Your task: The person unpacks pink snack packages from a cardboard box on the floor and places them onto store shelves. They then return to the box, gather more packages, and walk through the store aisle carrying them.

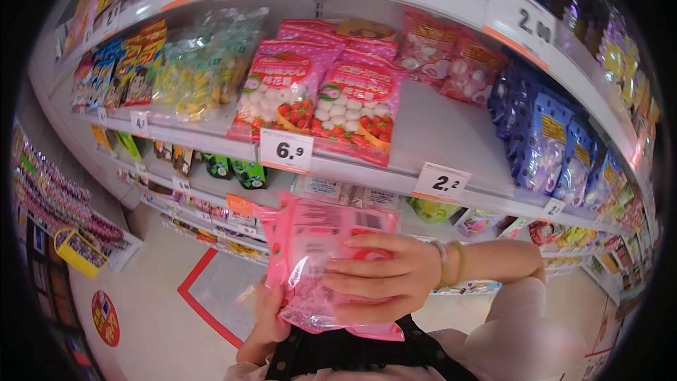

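Strawberry-printed bags (pixel 285 95) are stocked side by side with their fronts turned outward, presumably so that the contents can be recognized from the aisle. Blue bags (pixel 550 134) are ranked to the right and clear bags with yellow contents (pixel 197 74) to the left, each kind apparently grouped for ready sorting by eye. A pink pack (pixel 310 243) is held before the chest, just below the front edge of a white shelf (pixel 451 123), and is grasped between two hands. Its front is pressed by the right hand (pixel 384 279), whose fingers are laid across the film, probably to steady the soft body. Its lower left edge is gripped by the left hand (pixel 268 312); the fingertips behind the pack cannot be made out.

Below, a pale floor (pixel 159 289) is marked by a red strip (pixel 194 271). At far left, a yellow basket (pixel 81 254) is seen, and nearer, a round red sticker (pixel 106 318). Price cards (pixel 285 149) are fixed along the shelf's edge.
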Action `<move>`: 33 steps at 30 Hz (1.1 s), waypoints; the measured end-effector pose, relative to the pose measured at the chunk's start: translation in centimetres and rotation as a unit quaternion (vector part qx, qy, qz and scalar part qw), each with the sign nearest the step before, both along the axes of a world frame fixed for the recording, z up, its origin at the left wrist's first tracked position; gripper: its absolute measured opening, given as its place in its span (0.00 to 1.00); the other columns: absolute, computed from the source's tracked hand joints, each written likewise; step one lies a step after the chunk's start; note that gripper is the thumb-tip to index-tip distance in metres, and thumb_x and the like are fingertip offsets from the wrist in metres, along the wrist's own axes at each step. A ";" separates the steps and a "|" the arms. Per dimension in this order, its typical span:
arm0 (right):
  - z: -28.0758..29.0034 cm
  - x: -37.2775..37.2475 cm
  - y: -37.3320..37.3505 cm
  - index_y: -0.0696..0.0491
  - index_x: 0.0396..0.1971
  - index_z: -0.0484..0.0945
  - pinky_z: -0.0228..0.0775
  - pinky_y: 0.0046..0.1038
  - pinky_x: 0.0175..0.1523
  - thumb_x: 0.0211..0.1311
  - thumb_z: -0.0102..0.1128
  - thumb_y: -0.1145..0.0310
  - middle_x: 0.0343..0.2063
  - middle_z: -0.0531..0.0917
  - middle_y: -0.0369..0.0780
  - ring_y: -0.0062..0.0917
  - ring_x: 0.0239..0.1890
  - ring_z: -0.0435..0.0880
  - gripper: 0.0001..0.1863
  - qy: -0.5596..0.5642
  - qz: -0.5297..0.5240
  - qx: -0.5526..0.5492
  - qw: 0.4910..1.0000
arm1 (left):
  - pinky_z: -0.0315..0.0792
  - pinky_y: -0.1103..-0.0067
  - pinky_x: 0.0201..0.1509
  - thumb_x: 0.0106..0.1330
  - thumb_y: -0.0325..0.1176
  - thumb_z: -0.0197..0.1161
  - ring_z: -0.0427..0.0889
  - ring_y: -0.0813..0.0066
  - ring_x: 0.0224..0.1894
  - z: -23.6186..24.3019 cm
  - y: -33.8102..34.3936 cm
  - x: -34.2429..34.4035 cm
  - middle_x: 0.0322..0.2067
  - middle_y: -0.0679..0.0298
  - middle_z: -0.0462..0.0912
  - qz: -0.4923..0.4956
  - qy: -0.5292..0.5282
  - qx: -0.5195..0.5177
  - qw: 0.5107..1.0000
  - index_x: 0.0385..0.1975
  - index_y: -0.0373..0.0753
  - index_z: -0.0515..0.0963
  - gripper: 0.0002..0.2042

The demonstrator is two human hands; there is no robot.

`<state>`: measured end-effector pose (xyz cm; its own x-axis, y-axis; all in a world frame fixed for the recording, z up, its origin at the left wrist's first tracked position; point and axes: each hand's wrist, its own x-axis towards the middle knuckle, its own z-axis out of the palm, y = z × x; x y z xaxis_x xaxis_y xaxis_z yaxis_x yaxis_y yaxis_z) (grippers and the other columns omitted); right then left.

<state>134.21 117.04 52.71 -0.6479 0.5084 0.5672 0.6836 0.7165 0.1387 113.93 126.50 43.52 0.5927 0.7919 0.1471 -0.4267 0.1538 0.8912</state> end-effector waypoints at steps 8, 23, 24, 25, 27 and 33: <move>5.1 7.0 0.1 0.56 0.38 0.75 0.74 0.23 0.37 0.53 0.61 0.71 0.35 0.80 0.37 0.19 0.34 0.79 0.12 0.691 -0.256 -0.056 0.673 | 0.53 0.84 0.15 0.50 0.61 0.52 0.66 0.80 0.10 1.4 2.9 -0.7 0.08 0.67 0.69 -0.112 0.013 0.187 0.976 0.08 0.34 0.72 0.31; 7.2 27.1 6.9 0.54 0.49 0.69 0.68 0.26 0.49 0.56 0.58 0.75 0.44 0.76 0.36 0.23 0.46 0.75 0.19 0.759 -0.205 -0.087 0.611 | 0.50 0.86 0.15 0.42 0.32 0.69 0.61 0.87 0.10 0.1 3.3 -1.3 0.06 0.73 0.65 -0.061 -0.087 0.165 0.981 0.04 0.42 0.64 0.18; 6.9 28.8 7.9 0.54 0.48 0.70 0.69 0.27 0.48 0.56 0.58 0.74 0.44 0.76 0.37 0.24 0.45 0.75 0.18 0.736 -0.205 -0.062 0.642 | 0.50 0.87 0.16 0.41 0.29 0.70 0.61 0.87 0.10 0.8 3.0 -1.2 0.06 0.73 0.65 -0.066 -0.092 0.170 0.979 0.04 0.42 0.63 0.18; 6.0 31.3 8.9 0.53 0.46 0.71 0.70 0.28 0.48 0.56 0.59 0.72 0.44 0.76 0.38 0.25 0.45 0.75 0.17 0.712 -0.206 -0.036 0.671 | 0.50 0.87 0.16 0.39 0.26 0.71 0.61 0.87 0.10 1.2 2.9 -1.0 0.05 0.74 0.65 -0.073 -0.097 0.173 0.977 0.04 0.43 0.62 0.19; 5.1 33.8 11.1 0.53 0.44 0.73 0.70 0.31 0.48 0.53 0.61 0.71 0.43 0.77 0.40 0.29 0.46 0.76 0.17 0.608 -0.284 0.054 0.739 | 0.50 0.87 0.16 0.38 0.25 0.71 0.61 0.87 0.09 0.4 3.1 -1.4 0.05 0.74 0.64 -0.066 -0.107 0.198 0.972 0.03 0.43 0.61 0.20; 6.3 30.4 11.9 0.57 0.46 0.71 0.57 0.39 0.58 0.43 0.65 0.64 0.50 0.71 0.51 0.45 0.54 0.66 0.27 0.173 -0.622 0.291 0.706 | 0.50 0.87 0.16 0.36 0.19 0.63 0.60 0.86 0.09 0.3 3.2 -3.0 0.05 0.75 0.63 -0.019 -0.121 0.206 0.971 0.01 0.44 0.58 0.19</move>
